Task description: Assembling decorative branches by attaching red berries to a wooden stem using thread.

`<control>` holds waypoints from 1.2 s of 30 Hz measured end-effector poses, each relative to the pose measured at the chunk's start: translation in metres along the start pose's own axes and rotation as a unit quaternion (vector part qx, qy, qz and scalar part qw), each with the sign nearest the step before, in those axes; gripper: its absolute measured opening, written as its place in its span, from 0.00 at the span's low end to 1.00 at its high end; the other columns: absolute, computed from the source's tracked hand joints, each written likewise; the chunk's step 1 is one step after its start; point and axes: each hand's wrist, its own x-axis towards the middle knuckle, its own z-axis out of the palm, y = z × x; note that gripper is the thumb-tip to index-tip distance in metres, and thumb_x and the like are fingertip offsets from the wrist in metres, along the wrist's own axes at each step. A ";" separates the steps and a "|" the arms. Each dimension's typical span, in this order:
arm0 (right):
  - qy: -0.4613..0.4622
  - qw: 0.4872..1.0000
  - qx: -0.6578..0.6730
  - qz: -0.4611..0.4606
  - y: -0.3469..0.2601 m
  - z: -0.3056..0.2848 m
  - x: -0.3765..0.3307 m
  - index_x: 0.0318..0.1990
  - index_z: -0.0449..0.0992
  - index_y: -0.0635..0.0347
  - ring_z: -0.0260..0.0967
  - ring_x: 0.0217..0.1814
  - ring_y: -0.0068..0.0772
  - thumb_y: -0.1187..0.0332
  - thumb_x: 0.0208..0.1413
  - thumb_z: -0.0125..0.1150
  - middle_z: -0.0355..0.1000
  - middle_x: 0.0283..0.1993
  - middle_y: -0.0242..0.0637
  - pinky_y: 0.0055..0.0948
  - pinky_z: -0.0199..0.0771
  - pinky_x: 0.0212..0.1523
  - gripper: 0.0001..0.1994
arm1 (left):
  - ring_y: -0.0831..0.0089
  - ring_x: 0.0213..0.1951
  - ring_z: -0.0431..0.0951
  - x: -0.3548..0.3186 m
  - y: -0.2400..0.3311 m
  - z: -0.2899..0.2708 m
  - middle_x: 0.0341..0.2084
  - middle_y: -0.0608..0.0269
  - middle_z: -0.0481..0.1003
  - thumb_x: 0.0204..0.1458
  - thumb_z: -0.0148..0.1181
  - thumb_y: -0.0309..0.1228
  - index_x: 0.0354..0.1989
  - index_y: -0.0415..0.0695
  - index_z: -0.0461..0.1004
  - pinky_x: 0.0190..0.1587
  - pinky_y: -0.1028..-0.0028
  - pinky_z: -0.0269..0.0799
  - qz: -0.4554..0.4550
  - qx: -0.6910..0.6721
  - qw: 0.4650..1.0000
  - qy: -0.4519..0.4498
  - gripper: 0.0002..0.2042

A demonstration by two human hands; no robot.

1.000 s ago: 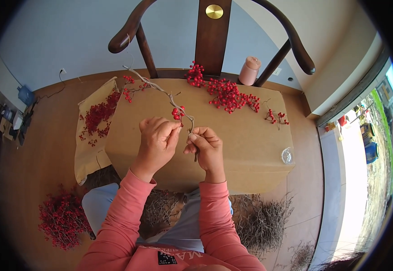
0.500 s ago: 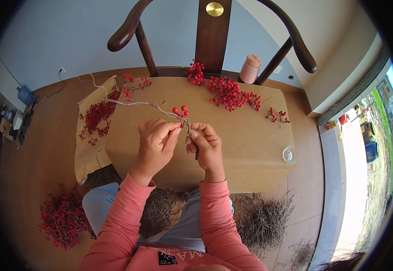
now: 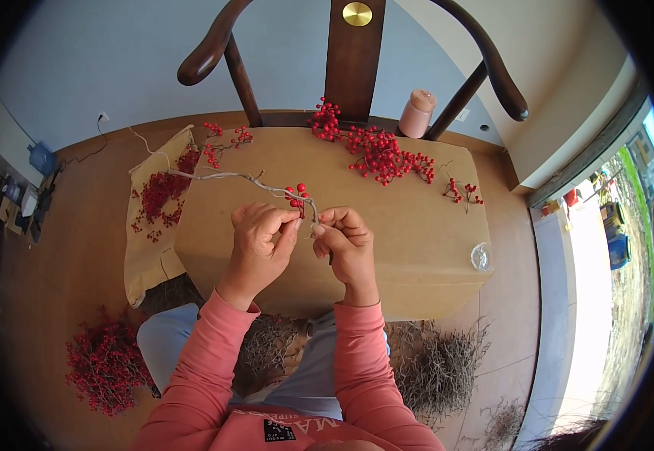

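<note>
Head view: the left hand has its thumb and forefinger brought together in a narrow grip, pinching the lower stem of a small red berry sprig. The right hand pinches the thick end of a bare, twisting branch between thumb and forefinger, its other fingers curled in; a dark tip shows just below this grip. The two hands are close together over the near middle of the brown-covered bench. The berries lie right against the branch in view, just above the fingertips; whether the sprig is fastened to it I cannot tell. From there the branch runs leftward, its thin end crossing in front of a pale sheet strewn with loose red berries.

Along the bench's far side lie a large berry cluster and, to its left, a smaller spray; a little sprig lies near the right edge, with a clear, crumpled-looking object nearer. A pink jar stands behind, beside the dark wooden chair back. Below, the forearms partly block the bench's near edge. A red berry heap and dry twigs flank the person's legs.
</note>
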 end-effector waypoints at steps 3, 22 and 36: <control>0.006 0.999 -0.040 -0.007 -0.004 0.004 -0.002 0.38 0.72 0.66 0.59 0.19 0.19 0.85 0.51 0.54 0.69 0.25 0.34 0.15 0.62 0.20 0.08 | 0.75 0.26 0.69 0.000 -0.001 0.002 0.24 0.73 0.74 0.44 0.60 0.21 0.31 0.47 0.73 0.44 0.73 0.57 0.009 -0.003 1.000 0.012 0.08; 0.023 0.943 -0.318 -0.096 -0.013 0.009 -0.007 0.34 0.74 0.63 0.58 0.21 0.19 0.81 0.50 0.56 0.70 0.23 0.28 0.19 0.59 0.22 0.05 | 0.72 0.28 0.69 0.001 0.003 0.007 0.23 0.71 0.72 0.42 0.60 0.20 0.30 0.47 0.71 0.46 0.69 0.57 0.052 0.067 0.996 0.026 0.08; 0.043 0.907 -0.393 -0.142 -0.015 0.009 -0.007 0.31 0.73 0.63 0.60 0.19 0.23 0.81 0.49 0.58 0.71 0.22 0.31 0.22 0.61 0.21 0.03 | 0.69 0.29 0.70 0.006 0.015 0.011 0.25 0.66 0.72 0.41 0.58 0.17 0.30 0.44 0.70 0.46 0.67 0.60 0.089 0.143 0.986 0.003 0.09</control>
